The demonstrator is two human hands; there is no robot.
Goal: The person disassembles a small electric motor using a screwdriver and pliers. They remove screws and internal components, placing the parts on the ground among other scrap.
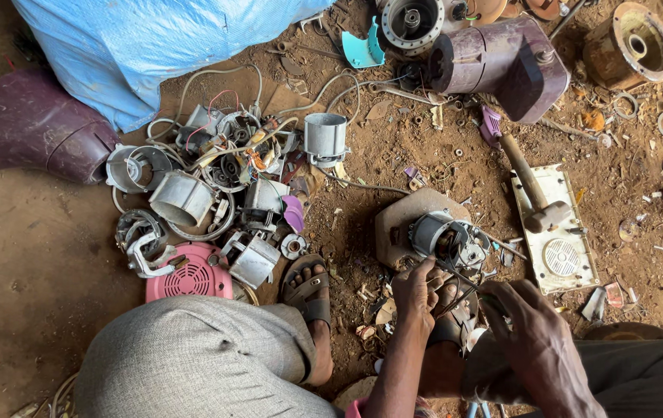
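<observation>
A small electric motor (446,240) is seen just right of centre, resting on a flat stone (398,219). At its 7 o'clock side the left hand (415,296) is placed, fingers curled and pressed against the motor's lower edge. The right hand (529,333) is closed around a thin dark tool (463,294), whose tip is directed toward 10 o'clock, at the motor. A hammer (531,190) is laid on a white panel (560,248) at the motor's 3 o'clock. A heap of motor housings (192,193) is piled at 9 o'clock, a pink fan cover (190,275) below it.
</observation>
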